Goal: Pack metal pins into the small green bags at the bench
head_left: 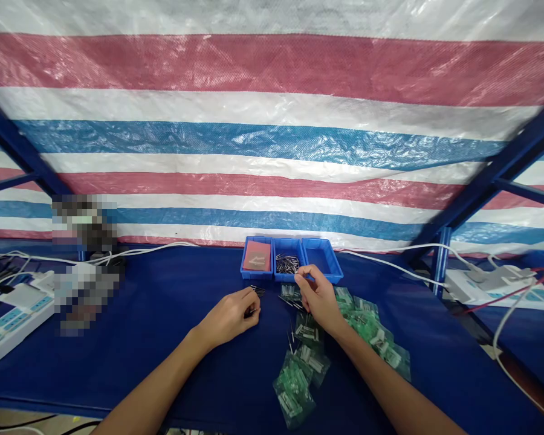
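My left hand (231,315) rests on the blue table with its fingers curled; something dark shows between them, too small to name. Several thin dark metal pins (257,291) lie just beyond its fingertips. My right hand (318,297) is held in front of the middle blue bin (278,278), thumb and index finger pinched together. What that pinch holds, if anything, cannot be made out. Inside the middle bin is a heap of small metal pins (287,263). More loose pins (291,302) lie left of my right hand, beside small clear bags (309,331) with pale labels.
The left blue bin (243,266) holds a reddish card (258,251); the right blue bin (333,266) stands beside the middle one. Green-tinted bags (294,386) lie near me, with another pile (376,332) under my right forearm. Power strips (20,320) and cables flank the table. A striped tarp hangs behind.
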The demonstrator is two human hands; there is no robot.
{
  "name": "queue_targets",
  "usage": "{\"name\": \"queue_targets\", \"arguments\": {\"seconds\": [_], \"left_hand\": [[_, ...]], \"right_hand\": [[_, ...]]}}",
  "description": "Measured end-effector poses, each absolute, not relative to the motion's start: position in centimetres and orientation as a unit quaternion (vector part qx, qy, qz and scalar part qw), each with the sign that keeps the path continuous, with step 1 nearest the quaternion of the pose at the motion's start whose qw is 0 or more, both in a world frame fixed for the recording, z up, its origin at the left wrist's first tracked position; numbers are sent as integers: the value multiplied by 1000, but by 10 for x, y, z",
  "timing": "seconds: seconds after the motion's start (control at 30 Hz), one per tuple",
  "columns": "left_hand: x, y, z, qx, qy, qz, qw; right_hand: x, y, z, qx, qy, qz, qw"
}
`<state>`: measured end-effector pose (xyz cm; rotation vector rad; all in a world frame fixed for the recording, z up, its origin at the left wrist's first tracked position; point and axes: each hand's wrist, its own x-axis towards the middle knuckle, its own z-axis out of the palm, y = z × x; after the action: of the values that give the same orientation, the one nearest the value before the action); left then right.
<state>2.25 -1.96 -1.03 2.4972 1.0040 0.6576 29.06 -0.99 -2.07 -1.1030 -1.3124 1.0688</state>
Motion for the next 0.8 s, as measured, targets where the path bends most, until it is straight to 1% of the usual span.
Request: {"name": "queue_targets", "arguments": {"seconds": [0.1, 0.27, 0.43, 0.8], "left_hand": [[20, -18, -10, 894, 354, 210, 176], [14, -15, -10, 896, 371, 191, 151], [12, -14, -7, 896, 377, 188, 143], [10, -12, -3, 887, 371, 199, 189]], "right_hand": [[290, -9, -17, -445, -514, 493, 543], [289, -9, -11, -422, -484, 528, 556], [290, -9, -13, -431, -497, 515, 550], [292, -8, -19, -434, -520, 502, 537]]}}
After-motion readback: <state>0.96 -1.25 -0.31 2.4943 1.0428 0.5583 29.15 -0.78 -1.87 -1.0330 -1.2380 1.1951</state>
